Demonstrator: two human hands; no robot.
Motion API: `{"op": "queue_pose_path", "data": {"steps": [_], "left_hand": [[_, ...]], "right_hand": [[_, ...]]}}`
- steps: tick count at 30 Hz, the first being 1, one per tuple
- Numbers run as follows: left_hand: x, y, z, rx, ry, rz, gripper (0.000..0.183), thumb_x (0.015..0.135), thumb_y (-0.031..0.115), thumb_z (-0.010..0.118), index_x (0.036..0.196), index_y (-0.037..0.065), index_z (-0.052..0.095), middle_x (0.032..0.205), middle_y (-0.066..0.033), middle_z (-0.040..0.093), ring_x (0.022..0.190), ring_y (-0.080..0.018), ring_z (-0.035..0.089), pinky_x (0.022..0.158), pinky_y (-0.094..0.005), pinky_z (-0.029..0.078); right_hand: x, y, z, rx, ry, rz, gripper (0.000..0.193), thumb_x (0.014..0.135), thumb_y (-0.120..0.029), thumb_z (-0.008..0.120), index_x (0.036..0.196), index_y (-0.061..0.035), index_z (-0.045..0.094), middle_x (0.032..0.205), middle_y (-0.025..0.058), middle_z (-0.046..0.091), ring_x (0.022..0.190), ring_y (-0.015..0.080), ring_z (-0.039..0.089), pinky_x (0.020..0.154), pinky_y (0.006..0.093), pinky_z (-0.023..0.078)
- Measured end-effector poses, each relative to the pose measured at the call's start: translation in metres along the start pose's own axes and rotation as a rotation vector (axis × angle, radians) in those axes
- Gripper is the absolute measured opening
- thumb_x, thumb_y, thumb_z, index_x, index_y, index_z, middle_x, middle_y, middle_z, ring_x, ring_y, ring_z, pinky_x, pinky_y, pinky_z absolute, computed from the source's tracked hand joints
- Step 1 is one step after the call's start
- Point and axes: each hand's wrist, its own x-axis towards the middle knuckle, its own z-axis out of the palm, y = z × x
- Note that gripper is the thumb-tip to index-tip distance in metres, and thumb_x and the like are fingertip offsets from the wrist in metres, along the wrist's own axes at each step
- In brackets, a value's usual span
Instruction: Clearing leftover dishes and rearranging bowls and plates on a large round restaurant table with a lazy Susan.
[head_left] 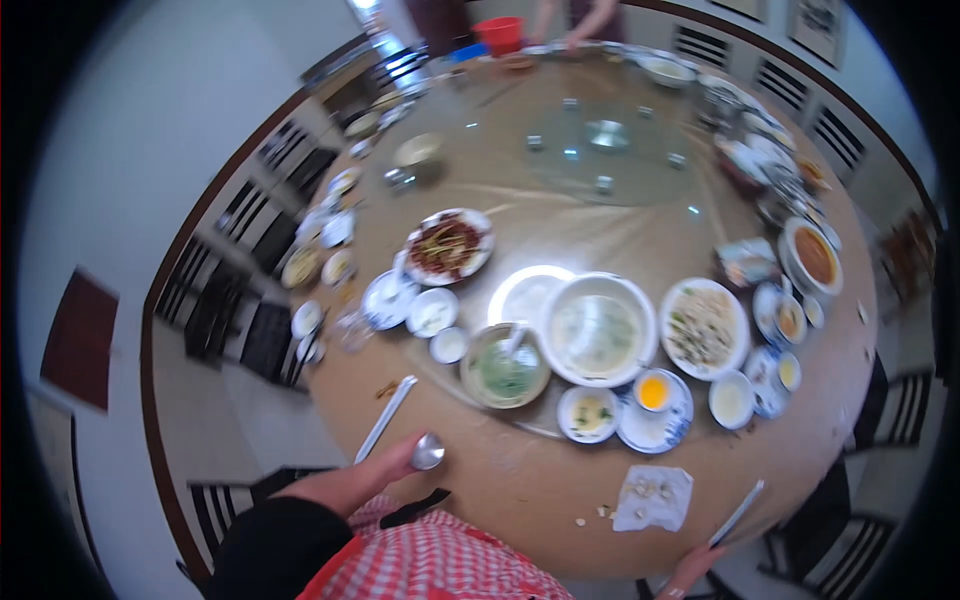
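My left hand [398,460] is closed around a small shiny drinking cup [428,452] above the near edge of the table. Just behind that hand, a pair of chopsticks in a white paper sleeve [388,414] slants across the tabletop. At the near right edge, my right hand [690,568] is closed at the lower end of another pair of white-sleeved chopsticks [740,510]; its fingers are partly hidden. Between the hands lies a crumpled white napkin [655,498] with food scraps on it.
The large round table [480,470] carries a soup bowl [600,330], a green soup bowl [505,368], a plate of red-and-yellow food [448,246] and a noodle-like dish [705,328]. Stacked dishes line the right rim. Across the table, a person stands near a red bucket [500,36]. Dark chairs [270,340] surround it.
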Motion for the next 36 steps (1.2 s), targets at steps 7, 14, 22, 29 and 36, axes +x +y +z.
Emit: {"op": "queue_pose_path", "data": {"steps": [7, 14, 22, 29, 36], "left_hand": [[-0.038, 0.026, -0.012, -0.099, 0.056, -0.112, 0.036, 0.089, 0.042, 0.043, 0.108, 0.012, 0.051, 0.102, -0.0028, 0.056, 0.092, -0.0170, 0.056, 0.079, -0.0359, 0.047], [-0.059, 0.042, -0.126, -0.214, 0.015, -0.126, 0.041, 0.089, 0.043, 0.043, 0.113, 0.010, 0.049, 0.107, -0.0059, 0.056, 0.096, -0.0182, 0.055, 0.081, -0.0355, 0.046], [-0.065, 0.043, -0.377, -0.521, -0.092, 0.105, 0.044, 0.091, 0.044, 0.035, 0.107, 0.007, 0.051, 0.103, -0.0090, 0.058, 0.096, -0.0225, 0.056, 0.087, -0.0407, 0.044], [-0.130, 0.069, -0.547, -0.792, 0.178, 0.326, 0.039, 0.091, 0.042, 0.036, 0.109, 0.009, 0.047, 0.104, -0.0086, 0.055, 0.097, -0.0239, 0.054, 0.083, -0.0420, 0.044], [-0.133, 0.101, -0.592, -0.889, 0.428, 0.181, 0.046, 0.089, 0.048, 0.037, 0.112, 0.009, 0.046, 0.108, -0.0078, 0.054, 0.099, -0.0250, 0.053, 0.081, -0.0439, 0.042]], "right_hand": [[-0.169, -0.143, 0.075, 0.004, -0.705, -0.191, 0.033, 0.090, -0.018, 0.040, 0.114, 0.0034, 0.037, 0.083, 0.0138, 0.049, 0.071, 0.0223, 0.049, 0.063, 0.0350, 0.042], [-0.332, -0.328, 0.158, 0.291, -1.352, -0.089, 0.042, 0.085, -0.009, 0.046, 0.125, -0.0049, 0.036, 0.076, 0.0010, 0.048, 0.058, 0.0075, 0.046, 0.050, 0.0213, 0.040], [-0.438, -0.519, 0.333, 0.315, -1.239, -0.268, 0.021, 0.077, -0.007, 0.042, 0.096, -0.0052, 0.051, 0.061, 0.0011, 0.046, 0.048, 0.0093, 0.042, 0.043, 0.0229, 0.035], [-0.365, -0.642, 0.495, 0.233, -0.577, -0.666, 0.049, 0.078, -0.015, 0.049, 0.121, 0.0067, 0.039, 0.108, 0.0264, 0.052, 0.095, 0.0340, 0.053, 0.083, 0.0375, 0.041], [-0.547, -0.576, 0.498, 0.001, -0.813, -0.911, 0.048, 0.073, -0.031, 0.066, 0.104, 0.0012, 0.047, 0.079, 0.0136, 0.057, 0.073, 0.0232, 0.058, 0.064, 0.0346, 0.046]]}}
